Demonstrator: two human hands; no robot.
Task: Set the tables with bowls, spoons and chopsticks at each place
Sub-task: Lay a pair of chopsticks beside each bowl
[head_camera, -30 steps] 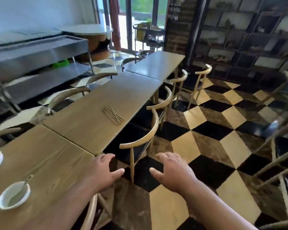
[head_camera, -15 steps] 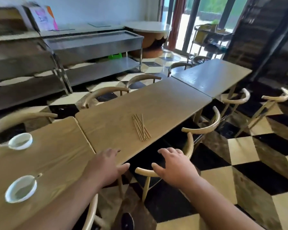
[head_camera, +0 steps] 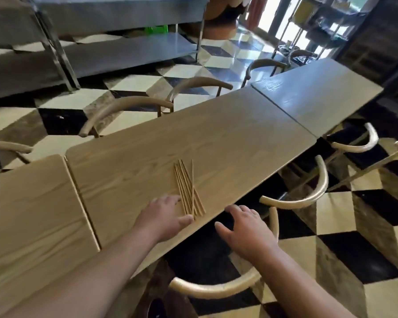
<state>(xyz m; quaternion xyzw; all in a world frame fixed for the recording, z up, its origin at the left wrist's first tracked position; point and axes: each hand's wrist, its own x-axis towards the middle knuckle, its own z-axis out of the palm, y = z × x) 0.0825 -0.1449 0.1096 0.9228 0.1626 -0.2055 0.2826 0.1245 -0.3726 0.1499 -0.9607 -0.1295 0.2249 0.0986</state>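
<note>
Several wooden chopsticks [head_camera: 187,187] lie in a loose bundle near the front edge of the middle wooden table [head_camera: 147,152]. My left hand [head_camera: 164,218] rests flat on that table just left of the bundle's near ends, fingers spread, thumb almost touching the sticks. My right hand [head_camera: 245,228] hovers open past the table's front edge, above a chair, to the right of the chopsticks. Neither hand holds anything. No bowls or spoons are in view.
Another wooden table [head_camera: 32,214] adjoins on the left and a grey one [head_camera: 315,95] on the far right. Curved-back chairs [head_camera: 303,196] stand along both sides. A steel shelf unit [head_camera: 115,42] lines the back. The floor [head_camera: 354,237] is checkered.
I have moved along the tables toward the chopsticks; the bowls on the left table have dropped out of view. Both hands reached forward, the left now on the table beside the sticks.
</note>
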